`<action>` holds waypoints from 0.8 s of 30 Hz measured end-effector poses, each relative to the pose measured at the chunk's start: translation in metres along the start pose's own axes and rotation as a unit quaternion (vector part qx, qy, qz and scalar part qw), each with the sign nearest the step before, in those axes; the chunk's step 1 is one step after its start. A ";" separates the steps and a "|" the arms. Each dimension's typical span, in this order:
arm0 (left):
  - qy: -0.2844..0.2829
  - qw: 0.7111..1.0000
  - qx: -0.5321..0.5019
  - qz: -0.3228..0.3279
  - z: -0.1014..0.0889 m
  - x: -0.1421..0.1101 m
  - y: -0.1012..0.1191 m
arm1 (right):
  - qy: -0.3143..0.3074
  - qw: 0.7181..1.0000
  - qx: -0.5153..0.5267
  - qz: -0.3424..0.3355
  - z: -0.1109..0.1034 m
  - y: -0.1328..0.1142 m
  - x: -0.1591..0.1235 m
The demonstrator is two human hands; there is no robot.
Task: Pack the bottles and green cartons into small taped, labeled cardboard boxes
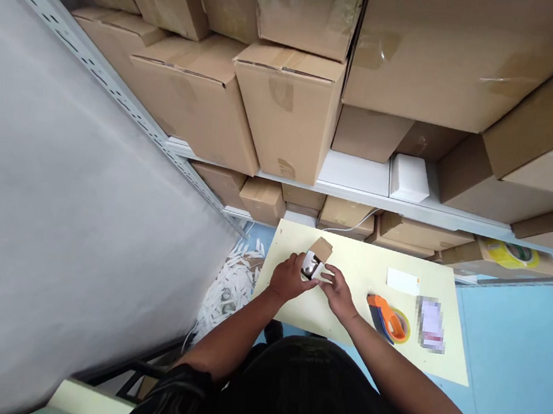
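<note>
A small white cardboard box (pixel 320 267) with a raised brown flap (pixel 322 248) stands at the left part of the pale yellow table. Inside its mouth a shiny dark item (pixel 310 265) shows, too small to name. My left hand (pixel 289 278) grips the box from the left, its thumb across the near side. At the right edge of the box is my right hand (pixel 339 294), fingers apart and their tips close to or touching the cardboard. To the right of it lies an orange tape dispenser (pixel 388 318) with a roll of clear yellowish tape.
On the table (pixel 418 364) lie a white card (pixel 402 281) and a blurred phone-like object (pixel 431 325). Shelves of cardboard boxes (pixel 288 108) rise behind, with a yellow tape roll (pixel 511 254) at right. Shredded white strips (pixel 227 288) lie beside the left wall.
</note>
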State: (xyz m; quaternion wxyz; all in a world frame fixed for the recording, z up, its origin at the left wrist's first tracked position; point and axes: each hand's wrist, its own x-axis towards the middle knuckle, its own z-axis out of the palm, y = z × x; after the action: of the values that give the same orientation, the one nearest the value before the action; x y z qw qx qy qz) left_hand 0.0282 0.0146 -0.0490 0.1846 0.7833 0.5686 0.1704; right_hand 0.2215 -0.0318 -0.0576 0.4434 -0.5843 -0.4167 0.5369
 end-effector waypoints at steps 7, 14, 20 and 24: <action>-0.039 0.991 -0.091 0.087 -0.007 -0.010 -0.005 | 0.003 0.971 -0.166 -0.172 0.000 -0.008 0.020; 0.039 0.970 -0.237 -0.023 -0.016 0.012 -0.012 | 0.002 0.930 -0.279 -0.241 0.007 -0.001 0.020; -0.026 0.887 -0.420 -0.191 -0.023 0.056 -0.017 | -0.014 0.906 -0.326 -0.270 0.011 0.001 0.015; 0.020 0.896 -0.426 -0.124 -0.040 0.055 -0.015 | -0.016 0.909 -0.323 -0.261 0.011 -0.001 0.018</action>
State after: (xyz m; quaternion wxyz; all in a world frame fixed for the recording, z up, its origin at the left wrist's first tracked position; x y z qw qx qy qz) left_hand 0.0135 0.0752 -0.0183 0.5093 0.5492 0.5374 0.3876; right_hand 0.2120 -0.0132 -0.0617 0.3482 -0.5568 -0.7124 0.2475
